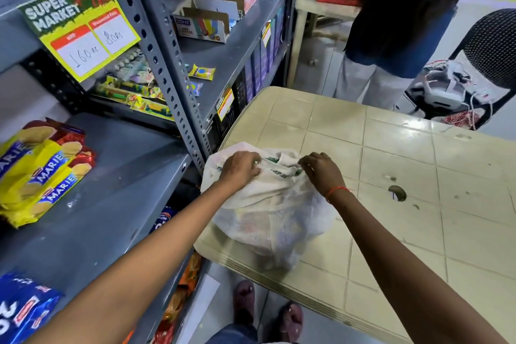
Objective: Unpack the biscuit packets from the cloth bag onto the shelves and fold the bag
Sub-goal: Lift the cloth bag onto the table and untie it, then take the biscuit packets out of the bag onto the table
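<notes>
On table point(391, 148) corner, left hand point(240, 167), right hand point(321, 170), each grip pinching cloth bag point(268, 212) mouth

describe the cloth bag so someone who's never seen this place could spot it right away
Find the beige plastic table standing right of the grey metal shelves. The cloth bag sits at the table's near left corner, next to the shelf post, with the left hand and right hand gripping its top. It is the only white, soft, bulging thing there, with green print near its opening.
</notes>
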### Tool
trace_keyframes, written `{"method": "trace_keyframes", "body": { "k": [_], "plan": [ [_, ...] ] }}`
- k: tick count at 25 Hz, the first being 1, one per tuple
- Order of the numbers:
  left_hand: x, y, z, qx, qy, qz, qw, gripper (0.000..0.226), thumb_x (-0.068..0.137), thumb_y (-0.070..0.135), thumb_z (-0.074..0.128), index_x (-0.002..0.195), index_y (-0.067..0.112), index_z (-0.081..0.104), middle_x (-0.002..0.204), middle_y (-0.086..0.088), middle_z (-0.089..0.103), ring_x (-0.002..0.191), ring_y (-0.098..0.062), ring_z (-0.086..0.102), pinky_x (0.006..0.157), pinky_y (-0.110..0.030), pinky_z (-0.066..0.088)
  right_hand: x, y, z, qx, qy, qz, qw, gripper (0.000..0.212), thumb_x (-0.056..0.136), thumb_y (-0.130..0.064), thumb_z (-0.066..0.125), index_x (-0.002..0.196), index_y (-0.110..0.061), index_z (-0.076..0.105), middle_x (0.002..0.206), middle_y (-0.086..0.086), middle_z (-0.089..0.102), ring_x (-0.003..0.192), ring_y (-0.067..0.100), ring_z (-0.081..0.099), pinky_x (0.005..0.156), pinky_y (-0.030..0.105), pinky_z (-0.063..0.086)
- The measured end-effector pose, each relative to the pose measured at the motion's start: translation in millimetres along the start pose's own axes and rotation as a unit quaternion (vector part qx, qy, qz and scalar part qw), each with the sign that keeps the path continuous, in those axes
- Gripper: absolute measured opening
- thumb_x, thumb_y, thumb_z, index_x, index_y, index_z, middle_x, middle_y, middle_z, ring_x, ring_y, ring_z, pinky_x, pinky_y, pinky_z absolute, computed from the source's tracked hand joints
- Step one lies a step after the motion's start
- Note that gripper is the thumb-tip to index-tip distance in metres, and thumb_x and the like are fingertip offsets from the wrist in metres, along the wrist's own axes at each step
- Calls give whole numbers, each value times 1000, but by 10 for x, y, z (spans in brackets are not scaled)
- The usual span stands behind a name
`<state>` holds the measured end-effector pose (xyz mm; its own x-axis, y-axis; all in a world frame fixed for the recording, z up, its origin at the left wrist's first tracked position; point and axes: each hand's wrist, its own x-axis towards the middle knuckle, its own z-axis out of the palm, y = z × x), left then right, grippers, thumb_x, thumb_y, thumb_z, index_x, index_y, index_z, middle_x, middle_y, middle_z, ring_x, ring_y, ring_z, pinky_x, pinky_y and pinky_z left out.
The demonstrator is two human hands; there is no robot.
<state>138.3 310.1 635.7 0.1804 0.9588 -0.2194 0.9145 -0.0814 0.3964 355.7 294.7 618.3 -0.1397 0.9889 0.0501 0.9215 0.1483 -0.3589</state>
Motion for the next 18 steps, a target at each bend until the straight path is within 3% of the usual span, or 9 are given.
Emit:
{"method": "trace_keyframes", "body": {
  "k": [2, 4, 6, 8, 10, 13, 15, 16, 18],
  "plan": [
    [-13, 12, 11, 47, -25, 59, 997, 63, 82, 30, 66, 139, 23, 40, 136, -6, 49, 122, -29, 45, 97, -42, 45, 122, -50, 29, 4, -3, -32, 999, 34, 89, -1, 46, 118, -7, 62, 116, 18, 66, 108, 37, 54, 84, 41, 48],
    [-29, 61, 45, 75, -66, 68, 993, 67, 85, 31, 64, 143, 23, 32, 136, -8, 47, 123, -31, 45, 97, -42, 45, 224, -187, 89, -25, -75, -73, 994, 41, 90, -2, 45, 129, -11, 55, 128, 13, 61, 120, 34, 48, 94, 41, 45],
    [-40, 58, 64, 91, -50, 67, 992, 47, 87, 25, 60, 131, 16, 46, 123, -11, 55, 117, -31, 50, 90, -40, 45, 266, -289, 179, -107, -132, -90, 981, 36, 92, -16, 48, 128, -15, 55, 126, 10, 62, 124, 32, 45, 94, 42, 41],
    [-155, -30, 20, 92, -21, 84, 992, 28, 86, 18, 60, 113, 12, 56, 111, -11, 58, 108, -29, 53, 81, -38, 45, 242, -242, 187, -156, -114, -83, 978, 29, 91, -23, 51, 115, -16, 64, 114, 9, 66, 118, 31, 47, 89, 40, 41],
    [-372, -220, -80, 84, -18, 70, 994, 13, 83, 14, 62, 95, 18, 59, 102, -6, 57, 97, -25, 54, 75, -34, 43, 157, -17, 92, -90, -29, -8, 996, 24, 88, -19, 55, 106, -12, 69, 108, 12, 69, 108, 34, 53, 84, 40, 46],
    [-760, -597, -234, 78, -83, 2, 994, 28, 77, 16, 66, 68, 33, 45, 90, 3, 56, 89, -20, 56, 69, -30, 42, -10, 492, -142, 64, 53, 181, 980, 21, 86, -17, 60, 98, -4, 72, 99, 23, 71, 97, 39, 61, 78, 39, 49],
    [-866, -660, -291, 95, -192, 0, 977, 18, 73, 26, 70, 82, 29, 55, 100, 0, 59, 94, -20, 56, 75, -31, 45, -78, 550, -155, 71, 17, 197, 978, 21, 85, -16, 61, 100, -3, 69, 102, 27, 69, 97, 42, 61, 81, 40, 49],
    [-843, -594, -275, 96, -218, 16, 971, 28, 72, 36, 72, 94, 24, 58, 106, -2, 58, 97, -20, 54, 79, -32, 46, -83, 488, -94, 73, -8, 167, 983, 25, 83, -14, 62, 107, -5, 65, 109, 25, 66, 102, 41, 58, 85, 41, 48],
    [-695, -353, -185, 27, -137, 28, 990, 50, 71, 55, 68, 106, 21, 58, 112, -3, 57, 102, -20, 53, 85, -35, 48, -82, 249, 17, 54, -71, 91, 992, 49, 77, -16, 68, 124, -11, 55, 127, 19, 57, 116, 39, 49, 95, 44, 45]
  ]
}}
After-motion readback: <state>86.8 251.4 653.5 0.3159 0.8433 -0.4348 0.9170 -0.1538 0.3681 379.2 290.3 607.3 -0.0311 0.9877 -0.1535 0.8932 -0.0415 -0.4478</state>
